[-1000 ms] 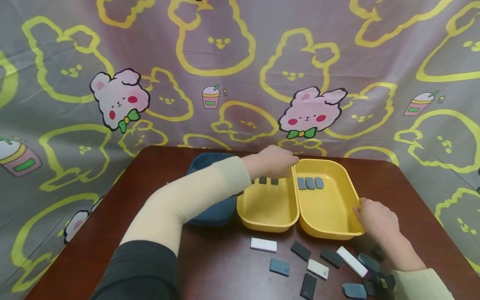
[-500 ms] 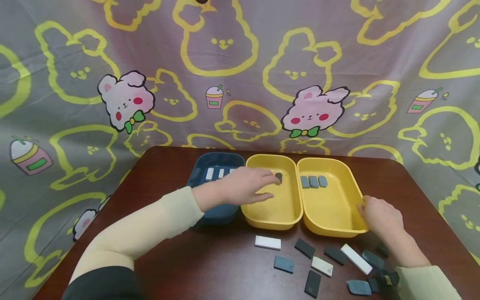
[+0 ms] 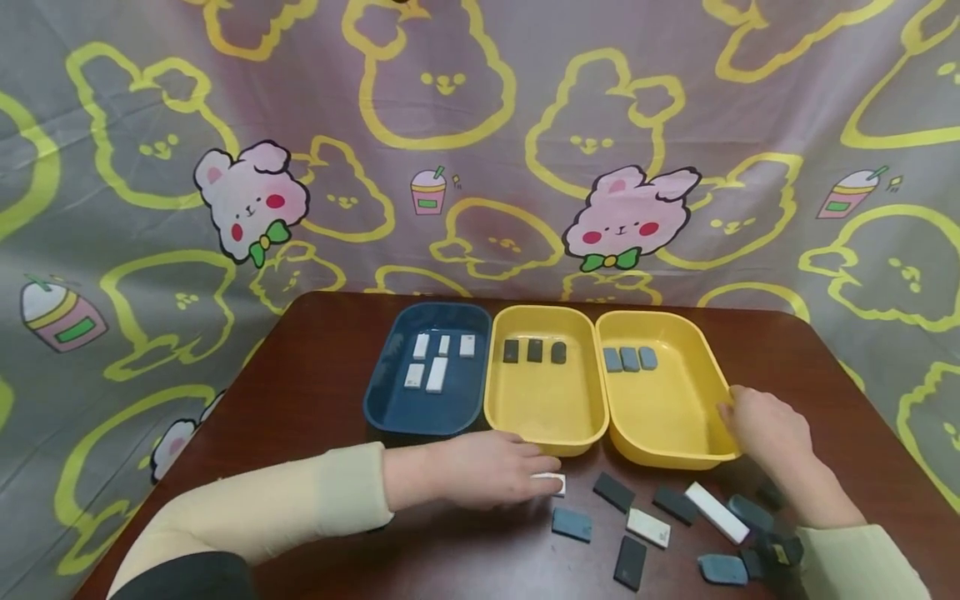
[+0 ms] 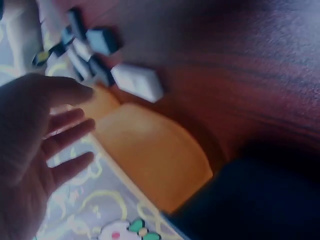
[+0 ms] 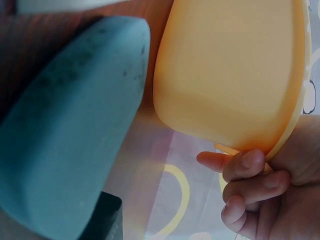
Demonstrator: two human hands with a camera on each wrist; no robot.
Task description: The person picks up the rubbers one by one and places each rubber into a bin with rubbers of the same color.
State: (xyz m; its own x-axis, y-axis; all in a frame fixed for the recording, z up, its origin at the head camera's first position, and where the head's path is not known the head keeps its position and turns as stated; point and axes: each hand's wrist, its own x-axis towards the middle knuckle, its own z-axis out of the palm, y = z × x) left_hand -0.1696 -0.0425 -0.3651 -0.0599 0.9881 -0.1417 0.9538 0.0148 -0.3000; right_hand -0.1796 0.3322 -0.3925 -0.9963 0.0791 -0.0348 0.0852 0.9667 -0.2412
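My left hand is palm down over the table in front of the middle yellow bin, fingers extended. Its fingertips overlap a white block in the head view; in the left wrist view the fingers are spread and that block lies beyond them. My right hand holds the rim of the right yellow bin, its fingers curled at the edge. Three blue-grey blocks stand in a row in that bin, three dark blocks in the middle one. Several white blocks lie in the blue bin.
In front of the bins, loose blocks lie scattered: a blue-grey block, dark blocks, a cream block and a long white block. More blocks sit near my right wrist. A patterned cloth hangs behind the table.
My left hand has come back from the middle bin, down and toward me to the white block on the table. The dark blocks now show uncovered. My right hand stays on the bin's rim.
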